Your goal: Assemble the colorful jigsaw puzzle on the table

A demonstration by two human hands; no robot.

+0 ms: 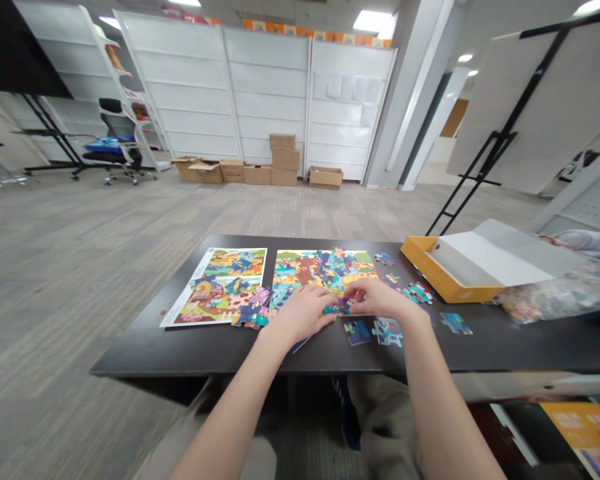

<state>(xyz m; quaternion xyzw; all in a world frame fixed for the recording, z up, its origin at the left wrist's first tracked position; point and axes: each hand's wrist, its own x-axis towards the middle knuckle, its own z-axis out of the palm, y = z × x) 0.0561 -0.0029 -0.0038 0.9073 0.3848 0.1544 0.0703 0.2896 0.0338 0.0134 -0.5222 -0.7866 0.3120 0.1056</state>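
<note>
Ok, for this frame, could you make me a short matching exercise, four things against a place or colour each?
1. Left hand
2. Printed sheet
3. Box
4. Table

A. Yellow outside, white inside
B. At the near edge of the puzzle
C. Black
D. Left of the puzzle

Pairs: 1-B, 2-D, 3-A, 4-C

Our left hand [306,311] and right hand [376,297] are bare, and so are our slender forearms [253,377], down to the view's lower edge. Toward seven and five o'clock we wear loose, creased trousers [386,419] in muted beige-grey. Between five and six, our dark blue shoe [349,415] shows pale stripes.
</note>
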